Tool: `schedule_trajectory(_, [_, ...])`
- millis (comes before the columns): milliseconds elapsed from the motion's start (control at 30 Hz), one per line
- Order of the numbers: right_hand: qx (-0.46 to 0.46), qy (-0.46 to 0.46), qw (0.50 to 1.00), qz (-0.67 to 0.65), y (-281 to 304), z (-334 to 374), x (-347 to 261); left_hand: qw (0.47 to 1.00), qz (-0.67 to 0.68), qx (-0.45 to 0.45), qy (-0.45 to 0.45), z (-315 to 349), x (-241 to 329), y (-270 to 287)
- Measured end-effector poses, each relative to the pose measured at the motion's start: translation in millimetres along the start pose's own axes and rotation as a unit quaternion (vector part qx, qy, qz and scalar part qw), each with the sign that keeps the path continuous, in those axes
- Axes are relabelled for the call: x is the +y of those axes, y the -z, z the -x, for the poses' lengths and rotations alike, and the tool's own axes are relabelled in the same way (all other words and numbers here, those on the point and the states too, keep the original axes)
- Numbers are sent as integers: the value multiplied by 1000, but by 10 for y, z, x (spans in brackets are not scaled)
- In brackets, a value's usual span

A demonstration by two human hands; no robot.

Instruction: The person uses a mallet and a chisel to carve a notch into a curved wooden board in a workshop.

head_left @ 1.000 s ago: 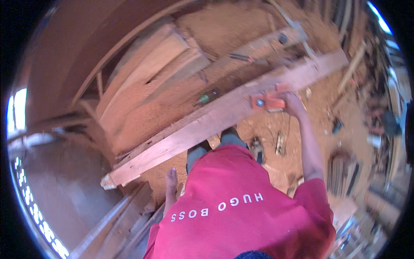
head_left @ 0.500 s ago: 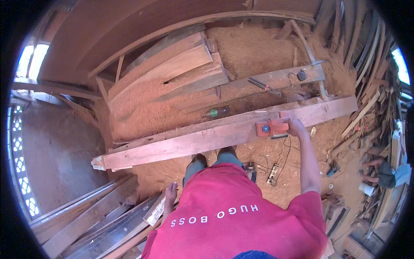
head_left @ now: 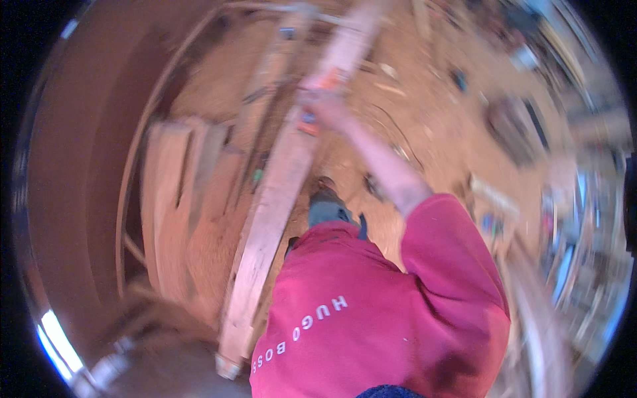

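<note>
A long, pale pinkish wooden beam [head_left: 273, 205] runs from the top of the view down to the lower left, in front of my body. On its upper part sits an orange-red electric planer [head_left: 307, 126] with a blue knob. My right hand [head_left: 322, 108] is closed around the planer, arm stretched forward; motion smears the fingers. My left hand is out of sight, with only my red shirt on that side.
Left of the beam, rough boards [head_left: 174, 192] lie in sawdust beside a green-marked bottle [head_left: 257, 176]. A dark cord [head_left: 405, 142] trails across the dusty floor at right. Blurred timber [head_left: 517, 129] lies farther right. Curved brown sheeting [head_left: 86, 132] bounds the left.
My view has turned, so the beam now slants steeply instead of running across. The planer and my right hand appear farther forward along it. My left hand has left the view.
</note>
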State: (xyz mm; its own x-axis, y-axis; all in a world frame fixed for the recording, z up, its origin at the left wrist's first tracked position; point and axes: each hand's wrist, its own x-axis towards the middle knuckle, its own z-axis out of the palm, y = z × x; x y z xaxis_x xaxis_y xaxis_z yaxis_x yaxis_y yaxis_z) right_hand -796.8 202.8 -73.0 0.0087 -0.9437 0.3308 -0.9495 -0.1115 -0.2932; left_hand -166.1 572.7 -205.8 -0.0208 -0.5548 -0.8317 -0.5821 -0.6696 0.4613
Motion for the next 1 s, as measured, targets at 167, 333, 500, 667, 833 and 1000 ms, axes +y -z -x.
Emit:
schedule_trajectory(167, [16,-247,958,-147,-330,2129,-903,990,-74,-106,-52,-448,344,779])
schedule_trajectory(333, [-291,-532,790,-92,-365,5497,-1789,967,-140,-203,-65,-641,897,957])
schedule_trajectory(500, [-119,-804,569,-124,23,7846,-3371,916,-236,-268,-185,-765,1597,438])
schedule_trajectory(667, [85,-919,337,-186,153,8432,-4238,892,-291,-277,-208,-958,2219,-704])
schedule_trajectory(833, [138,-911,342,-184,-162,8795,-3920,801,-434,-297,-285,-839,2660,-2147])
schedule_trajectory(1000, [106,-864,452,-194,192,9285,-2760,741,-508,-307,-313,-427,2954,-3441])
